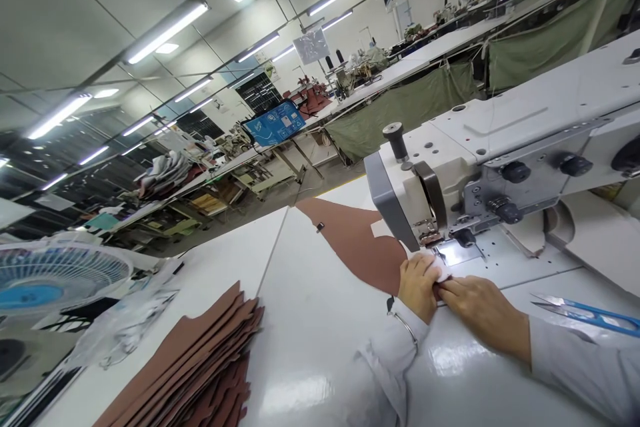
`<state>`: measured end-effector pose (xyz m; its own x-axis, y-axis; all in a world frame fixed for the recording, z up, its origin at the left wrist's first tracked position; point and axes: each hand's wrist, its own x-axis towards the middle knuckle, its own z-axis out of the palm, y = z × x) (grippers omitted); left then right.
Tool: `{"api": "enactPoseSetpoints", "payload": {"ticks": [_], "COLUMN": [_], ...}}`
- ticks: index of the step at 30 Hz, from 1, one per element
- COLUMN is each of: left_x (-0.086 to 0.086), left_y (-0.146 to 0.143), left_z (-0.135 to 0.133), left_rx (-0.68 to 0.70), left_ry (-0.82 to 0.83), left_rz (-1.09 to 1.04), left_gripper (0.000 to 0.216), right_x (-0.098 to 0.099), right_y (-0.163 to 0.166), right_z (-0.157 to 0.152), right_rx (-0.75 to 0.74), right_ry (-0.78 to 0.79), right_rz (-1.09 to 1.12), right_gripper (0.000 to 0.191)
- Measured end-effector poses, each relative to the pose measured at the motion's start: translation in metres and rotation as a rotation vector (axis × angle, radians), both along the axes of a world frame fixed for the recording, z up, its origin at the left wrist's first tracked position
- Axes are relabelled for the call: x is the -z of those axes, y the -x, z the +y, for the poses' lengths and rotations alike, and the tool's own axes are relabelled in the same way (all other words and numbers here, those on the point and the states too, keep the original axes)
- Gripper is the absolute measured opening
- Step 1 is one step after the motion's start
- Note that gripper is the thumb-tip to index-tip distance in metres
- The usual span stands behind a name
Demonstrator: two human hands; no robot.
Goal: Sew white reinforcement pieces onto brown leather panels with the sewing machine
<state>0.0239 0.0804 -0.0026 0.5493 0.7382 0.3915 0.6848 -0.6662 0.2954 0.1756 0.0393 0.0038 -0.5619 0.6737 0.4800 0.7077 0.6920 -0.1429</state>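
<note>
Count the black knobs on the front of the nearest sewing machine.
3 on the sewing machine: one knob and another along the upper metal plate, a third just below the first. More may be hidden from this angle.

Camera tilted. Pressing on a brown leather panel (355, 247), just beside the presser foot (429, 232): left hand (419, 287), curled, and right hand (484, 312), nearly flat, fingers meeting over a crumpled white patch (440, 270). Panel lying on a white sewing table (310, 320), one edge reaching the metal needle plate (453, 253) of a white sewing machine (525, 147). Near right hand: blue-handled thread snips (590, 313). Toward the table's left end: stack of cut brown panels (200, 347). Beyond: plastic sheeting (125, 320), a fan (55, 277), rows of long workbenches (400, 73).
</note>
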Motion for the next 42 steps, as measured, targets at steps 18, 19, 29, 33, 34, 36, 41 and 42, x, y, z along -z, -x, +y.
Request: {"api": "enactPoseSetpoints", "payload": {"ticks": [18,19,29,33,34,36,41,42], "left_x": [-0.011,-0.012,-0.012,-0.011,-0.010,-0.010,-0.013,-0.015], "left_y": [0.008,0.008,0.007,0.006,0.006,0.006,0.004,0.003], "left_z": [0.021,0.022,0.034,0.034,0.033,0.033,0.035,0.035], "left_rx": [0.262,0.265,0.291,0.297,0.296,0.288,0.240,0.232], "left_ry": [-0.172,-0.173,-0.210,-0.217,-0.216,-0.208,-0.150,-0.135], "left_rz": [0.013,0.013,0.118,0.121,0.132,0.169,0.287,0.316], "left_gripper": [0.024,0.023,0.025,0.026,0.025,0.025,0.021,0.021], "right_x": [0.011,0.011,0.008,0.009,0.009,0.009,0.006,0.006], "right_y": [0.026,0.026,0.027,0.027,0.027,0.028,0.026,0.026], "right_z": [-0.029,-0.027,-0.014,-0.016,-0.016,-0.016,-0.011,-0.010], "right_rx": [0.059,0.055,0.046,0.051,0.052,0.051,0.025,0.021], "right_ry": [-0.188,-0.182,-0.136,-0.149,-0.152,-0.154,-0.116,-0.105], "right_rz": [-0.040,-0.042,-0.079,-0.104,-0.107,-0.106,-0.074,-0.067], "right_gripper": [0.036,0.036,0.029,0.029,0.028,0.028,0.023,0.024]}}
